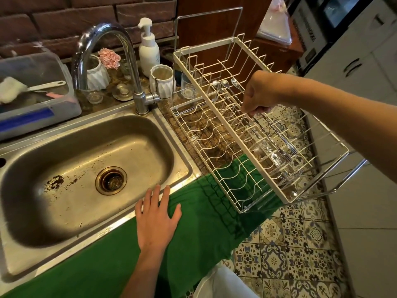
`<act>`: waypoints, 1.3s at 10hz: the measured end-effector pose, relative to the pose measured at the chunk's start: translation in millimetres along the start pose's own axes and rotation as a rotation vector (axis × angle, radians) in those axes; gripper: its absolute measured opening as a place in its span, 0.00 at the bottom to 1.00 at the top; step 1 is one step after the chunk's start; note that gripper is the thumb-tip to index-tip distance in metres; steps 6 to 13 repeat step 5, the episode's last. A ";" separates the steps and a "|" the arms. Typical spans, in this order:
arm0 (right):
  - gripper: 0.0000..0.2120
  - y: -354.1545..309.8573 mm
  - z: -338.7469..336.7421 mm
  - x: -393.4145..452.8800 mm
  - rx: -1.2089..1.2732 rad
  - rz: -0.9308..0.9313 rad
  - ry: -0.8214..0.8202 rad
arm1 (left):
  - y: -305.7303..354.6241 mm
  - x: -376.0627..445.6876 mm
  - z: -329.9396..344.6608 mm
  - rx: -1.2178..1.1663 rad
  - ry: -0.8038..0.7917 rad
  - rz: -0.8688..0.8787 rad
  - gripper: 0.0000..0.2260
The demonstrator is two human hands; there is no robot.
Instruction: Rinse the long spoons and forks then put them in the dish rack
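Note:
A cream wire dish rack (234, 134) stands to the right of the steel sink (92, 160). On its upper tier lie long spoons (223, 84) with bowls toward the back, and long forks (285, 153) with tines toward the front. My right hand (257, 93) hovers over the upper tier with its fingers curled around the handles of long steel cutlery (268, 123). My left hand (158, 216) rests flat, fingers spread, on the sink's front rim and the green cloth (204, 222). The sink basin holds no cutlery.
A chrome faucet (111, 61) arches over the sink. Behind it stand a white pump bottle (149, 48), white ribbed cups (162, 80) and a glass (188, 87). A plastic tub (36, 91) with a sponge brush sits at the left. Patterned floor tiles lie below the rack.

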State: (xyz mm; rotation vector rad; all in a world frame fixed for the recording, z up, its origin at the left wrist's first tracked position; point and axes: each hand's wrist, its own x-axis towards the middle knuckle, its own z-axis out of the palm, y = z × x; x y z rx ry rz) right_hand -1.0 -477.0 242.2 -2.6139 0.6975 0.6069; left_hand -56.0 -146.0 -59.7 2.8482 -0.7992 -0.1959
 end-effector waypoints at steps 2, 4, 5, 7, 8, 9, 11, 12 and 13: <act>0.07 -37.6 -18.0 -57.2 0.055 -0.189 0.267 | 1.0 0.5 -4.0 0.006 -0.024 -0.004 0.30; 0.06 -84.1 -18.2 -141.1 0.299 -0.404 0.387 | 1.0 -1.7 -11.2 -0.007 -0.028 -0.003 0.31; 0.07 -98.9 19.8 -156.9 0.491 -0.472 0.396 | 2.8 -2.9 -11.6 -0.079 -0.013 0.009 0.31; 0.07 -98.9 19.8 -156.9 0.491 -0.472 0.396 | 2.8 -2.9 -11.6 -0.079 -0.013 0.009 0.31; 0.07 -98.9 19.8 -156.9 0.491 -0.472 0.396 | 2.8 -2.9 -11.6 -0.079 -0.013 0.009 0.31; 0.07 -98.9 19.8 -156.9 0.491 -0.472 0.396 | 2.8 -2.9 -11.6 -0.079 -0.013 0.009 0.31; 0.07 -98.9 19.8 -156.9 0.491 -0.472 0.396 | 2.8 -2.9 -11.6 -0.079 -0.013 0.009 0.31; 0.07 -98.9 19.8 -156.9 0.491 -0.472 0.396 | 2.8 -2.9 -11.6 -0.079 -0.013 0.009 0.31; 0.07 -98.9 19.8 -156.9 0.491 -0.472 0.396 | 2.8 -2.9 -11.6 -0.079 -0.013 0.009 0.31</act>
